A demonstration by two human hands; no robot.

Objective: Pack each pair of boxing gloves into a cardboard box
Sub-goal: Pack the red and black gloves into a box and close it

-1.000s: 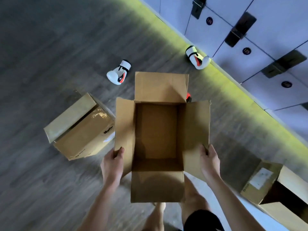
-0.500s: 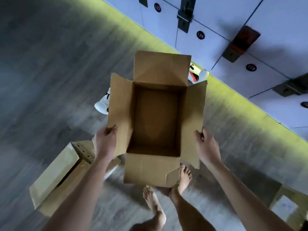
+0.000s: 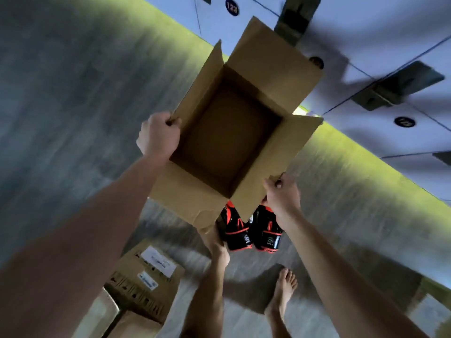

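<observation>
I hold an open, empty cardboard box (image 3: 229,132) in the air, tilted, with all its flaps standing out. My left hand (image 3: 158,135) is closed on the edge of the left flap. My right hand (image 3: 280,193) pinches the near corner of the right flap. Below the box's near corner, a pair of black boxing gloves with orange trim, one glove (image 3: 238,231) beside the other (image 3: 267,231), lies on the floor. The box hides their upper parts.
Closed cardboard boxes (image 3: 144,276) with white labels lie on the grey floor at lower left. White numbered lockers (image 3: 366,28) run along the upper right, with a yellow-green strip at their base. My bare right foot (image 3: 284,289) stands right of the gloves, my left leg just left of them.
The box has been carried up and to the right, turning clockwise, with both hands still on its flaps. The white gloves have left the view and the black-orange pair has appeared under the box.
</observation>
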